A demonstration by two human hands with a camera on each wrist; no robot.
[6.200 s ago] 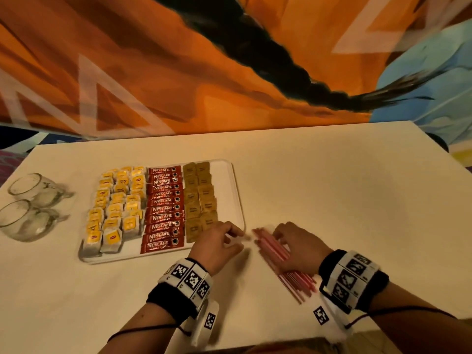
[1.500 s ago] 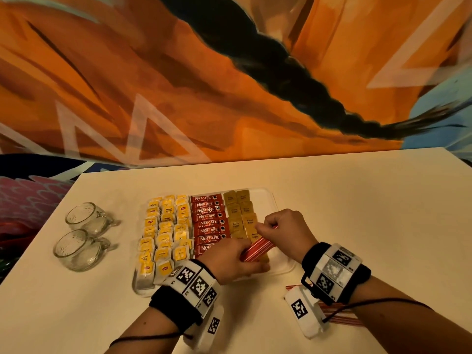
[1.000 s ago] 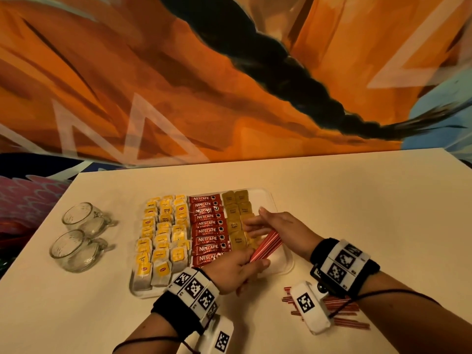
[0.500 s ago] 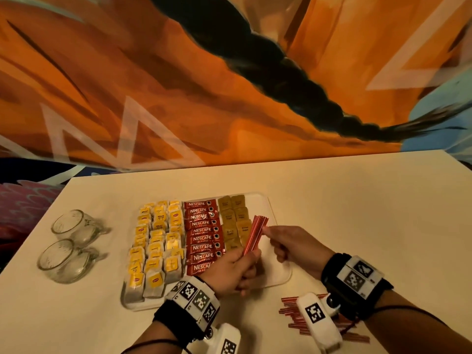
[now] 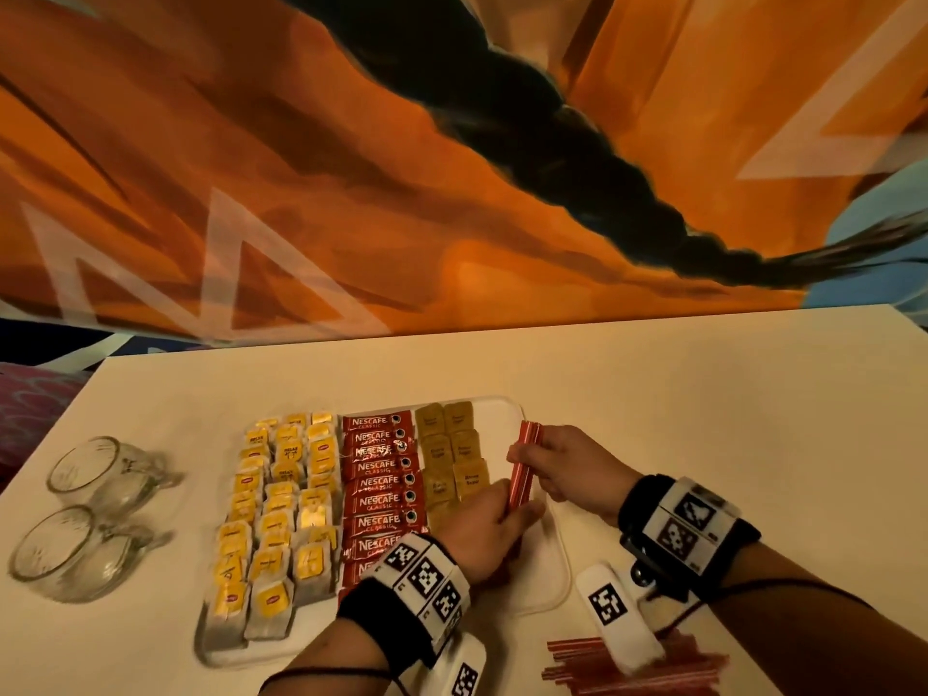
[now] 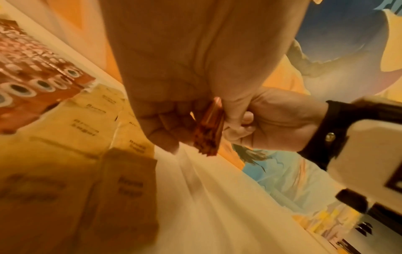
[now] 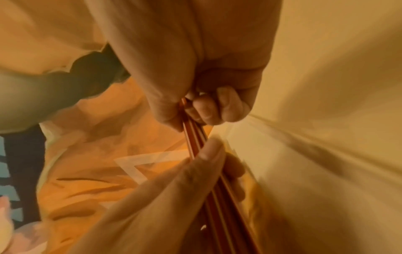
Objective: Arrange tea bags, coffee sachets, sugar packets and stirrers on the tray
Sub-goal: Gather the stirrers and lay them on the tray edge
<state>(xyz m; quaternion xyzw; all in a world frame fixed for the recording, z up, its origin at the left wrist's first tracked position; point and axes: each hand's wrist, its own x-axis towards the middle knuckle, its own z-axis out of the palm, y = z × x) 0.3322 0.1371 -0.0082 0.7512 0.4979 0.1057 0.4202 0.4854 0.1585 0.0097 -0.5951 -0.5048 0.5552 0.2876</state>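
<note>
A white tray (image 5: 545, 570) holds rows of yellow tea bags (image 5: 273, 524), red Nescafe coffee sachets (image 5: 379, 487) and brown sugar packets (image 5: 452, 452). Both hands hold one bundle of red stirrers (image 5: 523, 464) lengthwise over the tray's bare right strip. My left hand (image 5: 489, 527) grips its near end, my right hand (image 5: 557, 462) pinches its far part. The left wrist view shows the stirrer bundle (image 6: 210, 130) between curled fingers above the sugar packets (image 6: 128, 182). In the right wrist view the stirrers (image 7: 195, 137) run between both hands.
More red stirrers (image 5: 638, 668) lie loose on the table near the front edge, under my right wrist. Two glass mugs (image 5: 85, 519) stand left of the tray. A painted orange wall rises behind the cream table (image 5: 703, 419).
The bundle has swung from slanted across the tray to almost parallel with its right edge. My right hand has closed on its far part again; the view has shifted a little.
</note>
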